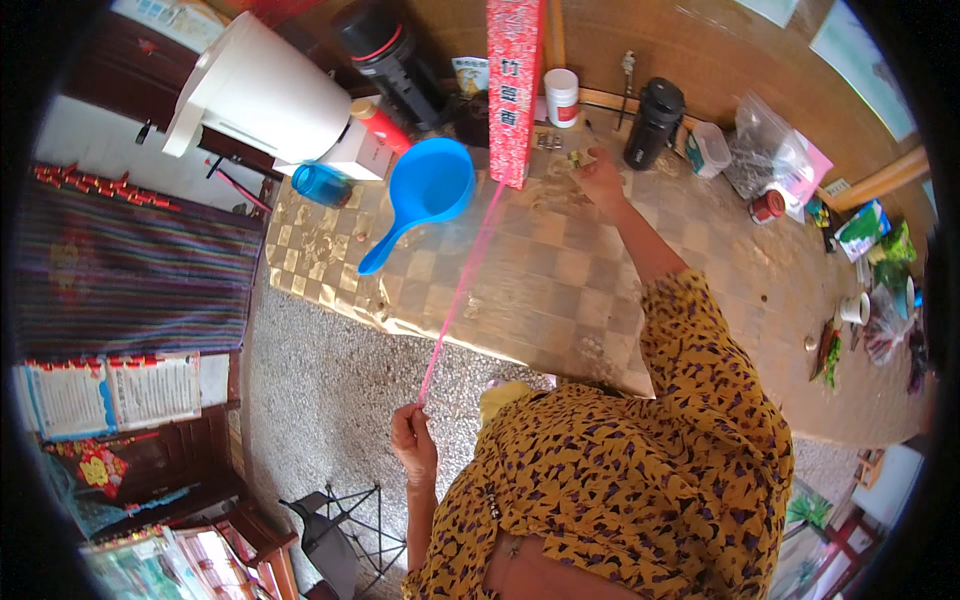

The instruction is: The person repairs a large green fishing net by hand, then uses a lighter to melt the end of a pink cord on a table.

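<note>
My left hand [414, 440], low and in front of the table, is closed on the end of a pink plastic cord [462, 285]. The cord runs taut up over the table edge to the foot of a tall red and white patterned box [510, 95]. Far across the tabletop, my right hand [600, 180] has its fingers curled at a small yellowish object [575, 158], too small to name. A blue ladle [432, 180] lies left of the cord. Close to my right hand stand a black flask [655, 122] and a white cup [562, 97].
A checked cloth covers the table [560, 290]. At its back left are a white bucket-like container [270, 90], a large black thermos [390, 60] and a blue jar [320, 184]. Plastic bags [765, 145] crowd the right side. A folding chair [330, 535] stands on the floor, lower left.
</note>
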Available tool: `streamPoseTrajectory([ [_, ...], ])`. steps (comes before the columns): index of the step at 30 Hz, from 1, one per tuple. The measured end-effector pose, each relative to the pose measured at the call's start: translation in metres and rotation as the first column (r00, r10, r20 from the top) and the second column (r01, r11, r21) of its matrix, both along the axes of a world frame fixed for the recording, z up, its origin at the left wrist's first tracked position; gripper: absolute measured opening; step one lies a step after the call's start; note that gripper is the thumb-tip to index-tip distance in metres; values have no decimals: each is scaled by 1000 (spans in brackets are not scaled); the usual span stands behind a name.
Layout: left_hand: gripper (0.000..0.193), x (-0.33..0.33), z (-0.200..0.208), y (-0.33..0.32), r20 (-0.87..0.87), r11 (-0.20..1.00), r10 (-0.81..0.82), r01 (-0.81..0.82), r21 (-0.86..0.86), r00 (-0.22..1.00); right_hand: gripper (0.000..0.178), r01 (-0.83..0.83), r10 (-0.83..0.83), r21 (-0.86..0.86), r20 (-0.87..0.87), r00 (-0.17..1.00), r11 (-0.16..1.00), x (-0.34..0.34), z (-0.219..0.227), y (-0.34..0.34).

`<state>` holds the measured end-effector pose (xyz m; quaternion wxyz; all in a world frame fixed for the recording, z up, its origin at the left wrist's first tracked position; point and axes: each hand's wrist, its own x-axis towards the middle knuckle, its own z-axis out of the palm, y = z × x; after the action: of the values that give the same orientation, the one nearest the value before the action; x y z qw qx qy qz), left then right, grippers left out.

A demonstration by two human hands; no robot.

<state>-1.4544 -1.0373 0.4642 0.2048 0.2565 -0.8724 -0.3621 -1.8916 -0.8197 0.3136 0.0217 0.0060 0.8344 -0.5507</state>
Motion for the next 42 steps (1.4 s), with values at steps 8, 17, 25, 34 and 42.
streamPoseTrajectory([
  [8,9,-28,12,-7,19,989,-134,133,67,991,18,150,220,-922,239,946,357,126,99,95],
  [17,9,-25,34,-10,67,964,-264,263,21,962,50,105,227,-898,219,949,428,173,105,128],
  [25,13,4,50,4,137,966,-258,254,45,956,61,99,199,-754,294,935,649,175,124,110],
  [34,10,25,50,8,136,971,-235,239,-18,962,55,-11,161,-583,206,965,812,177,127,87],
  [42,10,38,45,4,147,981,-191,193,-2,971,52,-62,194,-565,177,965,823,176,122,72],
])
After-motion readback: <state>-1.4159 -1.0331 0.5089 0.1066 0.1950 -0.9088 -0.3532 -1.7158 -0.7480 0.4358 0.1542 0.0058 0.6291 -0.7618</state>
